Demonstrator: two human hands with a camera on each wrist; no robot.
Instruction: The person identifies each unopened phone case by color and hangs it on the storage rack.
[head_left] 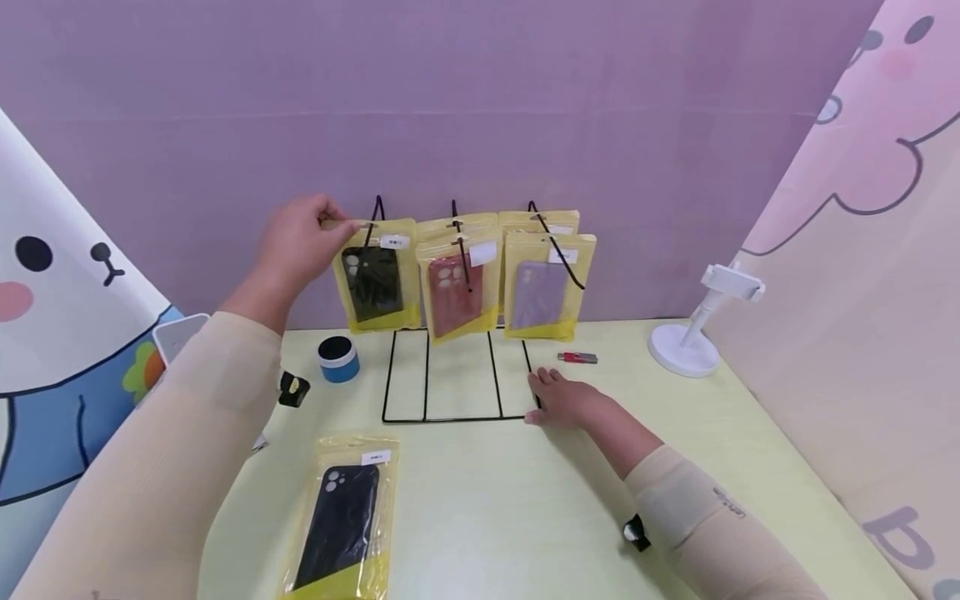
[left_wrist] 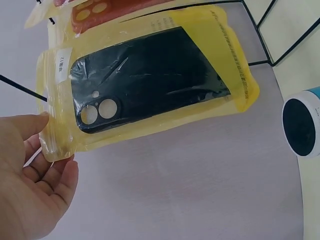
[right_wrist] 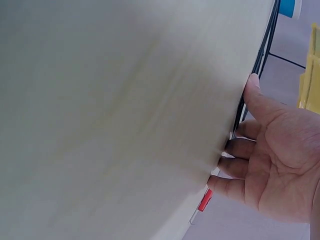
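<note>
At the left hook of a black wire display rack (head_left: 459, 419), my left hand (head_left: 303, 242) pinches the top corner of a yellow zip pouch with a black phone case (head_left: 377, 283) inside. The left wrist view shows the pouch's label strip (left_wrist: 62, 66) beside the thumb, and a hook wire (left_wrist: 22, 89) reaching its top. My right hand (head_left: 562, 400) rests at the right front corner of the rack's base, with its fingertips (right_wrist: 226, 184) down on the table and the thumb by the wire. Pouches with a red phone case (head_left: 455, 296) and a purple one (head_left: 538, 296) hang from the other hooks.
Another pouched black phone case (head_left: 341, 521) lies on the table in front. A blue-and-white jar (head_left: 339, 360) stands left of the rack, a red USB stick (head_left: 577, 357) lies to its right, and a white stand (head_left: 684, 350) is farther right. A purple wall rises behind.
</note>
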